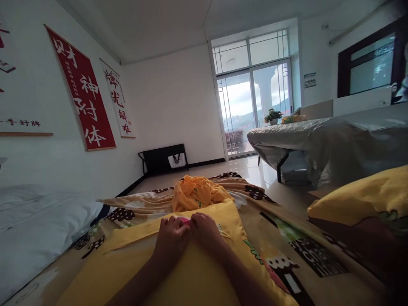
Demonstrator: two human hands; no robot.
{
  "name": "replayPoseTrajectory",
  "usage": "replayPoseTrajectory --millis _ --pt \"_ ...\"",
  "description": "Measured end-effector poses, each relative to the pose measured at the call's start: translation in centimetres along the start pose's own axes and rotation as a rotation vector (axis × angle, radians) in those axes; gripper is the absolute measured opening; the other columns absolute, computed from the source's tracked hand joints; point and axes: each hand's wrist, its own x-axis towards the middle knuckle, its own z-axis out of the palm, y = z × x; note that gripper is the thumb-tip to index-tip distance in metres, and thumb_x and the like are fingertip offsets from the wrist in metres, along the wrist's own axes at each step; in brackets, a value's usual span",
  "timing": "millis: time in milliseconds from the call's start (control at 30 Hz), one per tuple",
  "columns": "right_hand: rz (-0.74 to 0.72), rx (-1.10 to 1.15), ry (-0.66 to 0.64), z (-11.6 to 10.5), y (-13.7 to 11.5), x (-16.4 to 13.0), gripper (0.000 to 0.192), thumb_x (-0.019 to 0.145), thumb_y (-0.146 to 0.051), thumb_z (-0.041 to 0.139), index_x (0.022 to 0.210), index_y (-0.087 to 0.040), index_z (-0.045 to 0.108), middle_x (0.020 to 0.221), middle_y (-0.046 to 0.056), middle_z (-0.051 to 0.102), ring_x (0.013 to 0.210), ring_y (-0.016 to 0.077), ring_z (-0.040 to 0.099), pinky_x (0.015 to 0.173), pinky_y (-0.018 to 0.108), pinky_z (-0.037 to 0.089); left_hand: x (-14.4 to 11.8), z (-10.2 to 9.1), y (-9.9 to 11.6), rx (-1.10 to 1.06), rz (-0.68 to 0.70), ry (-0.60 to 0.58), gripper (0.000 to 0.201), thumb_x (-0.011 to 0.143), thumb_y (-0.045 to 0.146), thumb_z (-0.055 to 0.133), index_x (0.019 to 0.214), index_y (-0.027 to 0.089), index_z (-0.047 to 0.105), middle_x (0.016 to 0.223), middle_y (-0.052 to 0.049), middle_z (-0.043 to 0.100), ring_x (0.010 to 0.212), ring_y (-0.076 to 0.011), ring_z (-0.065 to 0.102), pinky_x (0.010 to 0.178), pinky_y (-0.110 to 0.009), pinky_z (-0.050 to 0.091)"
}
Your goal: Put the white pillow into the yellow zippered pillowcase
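My left hand [174, 231] and my right hand [205, 227] are side by side, fingers curled down and closed on a yellow fabric cover [197, 272]. A pink patch of its print shows between my fingertips. The cover is spread in front of me, with green and red fruit prints along its right side. Left of my hands, a fold of it lies over a paler yellow layer. Just beyond the hands sits a crumpled heap of orange-yellow cloth [197, 191]. My fingertips are partly hidden in the fabric.
Underneath is a brown patterned blanket [274, 233]. White bedding [41, 221] lies at left, a yellow pillow [360, 195] at right. A table under a plastic sheet [287, 131] stands at the back right, holding a potted plant [273, 115]. A black folded frame [159, 159] leans against the wall.
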Motion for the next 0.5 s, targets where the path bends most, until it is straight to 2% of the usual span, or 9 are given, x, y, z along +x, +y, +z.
replayPoseTrajectory --millis 67,133,200,300,500 --pt "-0.005 0.013 0.008 -0.2 0.1 0.0 0.021 0.089 -0.017 0.045 0.086 -0.017 0.065 0.088 0.006 0.069 0.082 0.0155 0.06 0.067 0.026 0.031 0.3 -0.2 -0.3 -0.174 -0.154 -0.08 0.022 0.084 0.024 0.051 0.076 0.023 0.071 0.084 -0.003 0.068 0.085 -0.0198 0.057 0.076 -0.034 0.032" --pt "-0.076 0.034 0.018 -0.4 0.3 0.0 0.019 0.087 -0.014 0.047 0.095 -0.018 0.064 0.091 0.004 0.068 0.083 0.0148 0.059 0.068 0.025 0.031 0.5 -0.3 -0.7 -0.346 -0.27 -0.118 0.024 0.083 0.03 0.051 0.075 0.022 0.072 0.079 -0.004 0.069 0.08 -0.0189 0.058 0.073 -0.03 0.036" --pt "-0.204 0.053 0.033 -0.7 0.5 -0.1 0.021 0.084 -0.012 0.05 0.097 -0.02 0.064 0.096 0.003 0.067 0.089 0.0143 0.058 0.074 0.025 0.032 0.7 -0.4 -0.9 -0.446 -0.33 -0.12 0.028 0.083 0.036 0.052 0.073 0.02 0.072 0.075 -0.004 0.068 0.074 -0.0183 0.057 0.068 -0.028 0.038" --pt "-0.316 0.03 0.021 -0.9 0.7 -0.3 0.016 0.084 -0.016 0.053 0.085 -0.021 0.068 0.098 0.003 0.067 0.095 0.015 0.057 0.081 0.027 0.031 0.9 -0.4 -1.0 -0.493 -0.357 -0.127 0.029 0.081 0.037 0.051 0.072 0.019 0.072 0.073 -0.005 0.068 0.072 -0.0178 0.057 0.066 -0.027 0.038" --pt "-0.213 -0.048 -0.093 -0.8 0.7 -0.4 0.021 0.081 -0.02 0.052 0.081 -0.02 0.072 0.09 0.004 0.07 0.085 0.0147 0.059 0.072 0.026 0.032 1.4 0.0 -0.8 -0.476 -0.41 -0.165 0.023 0.073 0.027 0.051 0.059 0.015 0.065 0.063 -0.005 0.063 0.065 -0.0163 0.053 0.064 -0.026 0.036"
